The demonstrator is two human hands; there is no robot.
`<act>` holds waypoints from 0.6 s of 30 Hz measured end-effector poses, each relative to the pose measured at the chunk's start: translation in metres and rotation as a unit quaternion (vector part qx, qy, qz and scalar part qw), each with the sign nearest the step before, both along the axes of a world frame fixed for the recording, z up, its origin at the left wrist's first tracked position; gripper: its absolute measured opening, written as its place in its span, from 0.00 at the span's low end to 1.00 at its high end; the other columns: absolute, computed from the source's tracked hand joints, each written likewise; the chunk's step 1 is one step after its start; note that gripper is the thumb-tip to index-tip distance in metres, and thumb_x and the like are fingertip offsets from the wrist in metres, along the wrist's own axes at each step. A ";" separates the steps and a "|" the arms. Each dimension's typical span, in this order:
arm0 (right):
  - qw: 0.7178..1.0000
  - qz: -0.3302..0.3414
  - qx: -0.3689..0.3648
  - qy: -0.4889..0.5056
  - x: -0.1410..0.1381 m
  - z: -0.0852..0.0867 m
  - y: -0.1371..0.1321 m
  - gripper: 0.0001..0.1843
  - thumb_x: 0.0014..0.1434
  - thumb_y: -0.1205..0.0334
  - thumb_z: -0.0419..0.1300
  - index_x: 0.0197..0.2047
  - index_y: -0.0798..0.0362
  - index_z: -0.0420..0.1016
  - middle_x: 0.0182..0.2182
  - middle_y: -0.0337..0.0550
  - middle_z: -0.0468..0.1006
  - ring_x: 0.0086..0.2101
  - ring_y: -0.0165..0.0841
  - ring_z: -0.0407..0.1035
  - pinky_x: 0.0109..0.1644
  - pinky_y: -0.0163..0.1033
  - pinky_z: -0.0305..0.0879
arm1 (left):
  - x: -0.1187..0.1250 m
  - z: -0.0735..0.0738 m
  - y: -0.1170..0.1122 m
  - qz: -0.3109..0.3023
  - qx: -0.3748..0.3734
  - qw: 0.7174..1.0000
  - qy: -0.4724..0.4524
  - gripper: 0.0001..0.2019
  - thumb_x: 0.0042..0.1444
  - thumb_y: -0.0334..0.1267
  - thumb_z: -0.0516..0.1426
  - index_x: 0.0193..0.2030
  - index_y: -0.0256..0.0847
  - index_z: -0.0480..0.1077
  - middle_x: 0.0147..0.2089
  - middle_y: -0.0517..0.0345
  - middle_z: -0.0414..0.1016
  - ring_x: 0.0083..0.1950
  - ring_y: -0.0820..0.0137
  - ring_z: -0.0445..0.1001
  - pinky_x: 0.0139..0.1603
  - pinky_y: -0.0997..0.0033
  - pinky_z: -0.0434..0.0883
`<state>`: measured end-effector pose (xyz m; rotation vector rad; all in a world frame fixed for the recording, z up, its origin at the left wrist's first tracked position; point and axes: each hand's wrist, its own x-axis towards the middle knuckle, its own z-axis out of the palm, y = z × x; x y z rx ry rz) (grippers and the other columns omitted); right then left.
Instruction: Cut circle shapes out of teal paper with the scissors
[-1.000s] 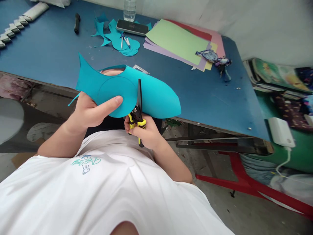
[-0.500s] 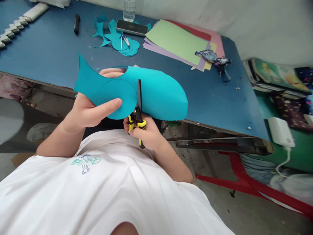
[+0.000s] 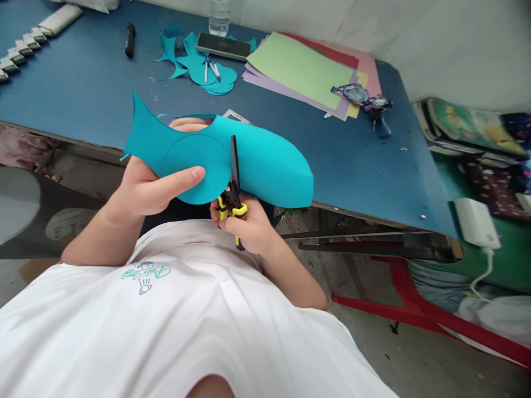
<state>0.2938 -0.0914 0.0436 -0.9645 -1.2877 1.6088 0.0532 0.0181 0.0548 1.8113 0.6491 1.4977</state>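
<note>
A curved sheet of teal paper point(image 3: 269, 166) with a drawn circle is held up in front of my chest. My left hand point(image 3: 153, 190) grips it, thumb pressed on the circle and fingers behind. My right hand point(image 3: 249, 226) is closed around the yellow-and-black handles of scissors point(image 3: 233, 188). The black blades stand upright in the paper along the circle's right edge. Both hands hover just off the near edge of the blue table point(image 3: 83, 94).
On the table lie teal paper scraps point(image 3: 207, 72), a compass, a phone point(image 3: 224, 46), a black marker point(image 3: 130, 38), a water bottle point(image 3: 219, 16), a stack of coloured sheets point(image 3: 302, 72) and a crumpled wrapper point(image 3: 365, 99). A red chair point(image 3: 418, 315) stands at the right.
The teal sheet has turned and shifted slightly in my left hand. The scissor blades sit a little higher along the circle's line. Both hands stay nearly in place.
</note>
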 end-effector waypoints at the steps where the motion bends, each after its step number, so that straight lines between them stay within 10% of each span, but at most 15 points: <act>1: 1.000 -0.002 -0.003 -0.002 0.000 -0.001 0.000 0.14 0.50 0.56 0.70 0.41 0.48 0.80 0.36 0.42 0.81 0.37 0.38 0.72 0.43 0.47 0.69 | -0.002 -0.003 0.003 0.002 -0.006 1.000 0.000 0.33 0.44 0.72 0.83 0.50 0.56 0.88 0.51 0.49 0.90 0.73 0.30 0.84 0.80 0.22 0.83; 18: 0.999 -0.007 0.031 -0.023 0.000 0.000 -0.001 0.10 0.50 0.56 0.67 0.38 0.48 0.79 0.33 0.39 0.80 0.34 0.37 0.71 0.42 0.45 0.67 | -0.023 -0.041 0.033 -0.040 0.045 0.998 -0.022 0.42 0.38 0.67 0.89 0.53 0.48 0.85 0.55 0.50 0.84 0.74 0.29 0.83 0.80 0.14 0.80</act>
